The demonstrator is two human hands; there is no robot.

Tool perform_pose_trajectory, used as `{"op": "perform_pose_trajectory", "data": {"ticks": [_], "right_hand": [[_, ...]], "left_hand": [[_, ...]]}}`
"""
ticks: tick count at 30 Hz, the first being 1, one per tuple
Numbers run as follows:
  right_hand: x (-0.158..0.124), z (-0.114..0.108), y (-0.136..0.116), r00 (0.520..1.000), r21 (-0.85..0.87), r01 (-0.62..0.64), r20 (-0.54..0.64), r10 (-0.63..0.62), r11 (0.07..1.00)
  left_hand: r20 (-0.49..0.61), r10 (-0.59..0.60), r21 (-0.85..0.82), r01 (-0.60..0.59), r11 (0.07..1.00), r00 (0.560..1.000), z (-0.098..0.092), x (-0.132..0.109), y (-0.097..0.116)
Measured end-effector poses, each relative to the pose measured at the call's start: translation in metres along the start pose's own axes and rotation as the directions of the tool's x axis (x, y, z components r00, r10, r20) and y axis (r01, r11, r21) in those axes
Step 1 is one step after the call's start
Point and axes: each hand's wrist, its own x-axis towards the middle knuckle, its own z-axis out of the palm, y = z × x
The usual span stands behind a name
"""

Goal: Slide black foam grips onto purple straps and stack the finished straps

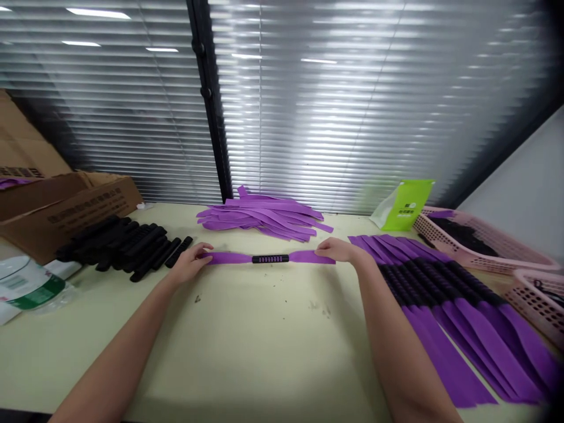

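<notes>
A purple strap [303,257] is stretched level between my two hands. It runs through a black slotted sleeve [270,259] at its middle, and purple shows in the slots. My left hand [190,262] pinches the strap's left end. The right end is pinched between the thumb and fingers of my right hand [337,249], with a short tail beyond them. To the left of my left hand lies a pile of black sleeves [118,244]. Loose purple straps [264,217] are heaped behind the held strap. Beside my right forearm, finished-looking purple straps with black sleeves [440,282] lie in a row.
An open cardboard box [97,202] stands at the left, with a clear plastic package with a green label [33,285] in front. At the right are a green pouch [408,205] and two pink baskets [524,264] holding dark items. Window blinds [308,117] rise behind the table [264,352].
</notes>
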Motion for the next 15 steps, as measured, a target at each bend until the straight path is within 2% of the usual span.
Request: {"op": "perform_pose_trajectory", "data": {"ticks": [3,5,8,11,13,15], "right_hand": [[-0.003,-0.005,0.016,0.998,0.056,-0.052,-0.041,0.054,0.997],[0.000,-0.003,0.024,0.984,-0.009,-0.139,-0.112,0.137,0.990],[0.006,0.003,0.025,0.956,-0.074,-0.200,-0.232,0.178,0.977],[0.010,0.013,0.009,0.973,-0.031,-0.024,-0.232,0.016,0.999],[0.012,0.020,-0.005,0.977,0.011,0.142,-0.160,-0.138,0.990],[0.016,0.030,-0.020,0.967,0.021,0.247,-0.070,-0.245,0.969]], "left_hand": [[0.092,-0.058,-0.063,0.064,0.996,0.994,0.001,-0.002,0.000],[0.101,-0.046,0.064,0.039,0.997,0.994,0.002,-0.003,0.002],[0.021,0.046,0.291,-0.050,0.955,0.999,0.005,-0.006,0.009],[-0.024,0.144,0.338,-0.127,0.933,0.989,0.013,-0.009,0.022],[-0.015,0.208,0.333,-0.191,0.923,0.978,0.021,-0.013,0.036],[0.032,0.272,0.322,-0.268,0.908,0.962,0.029,-0.017,0.051]]}}
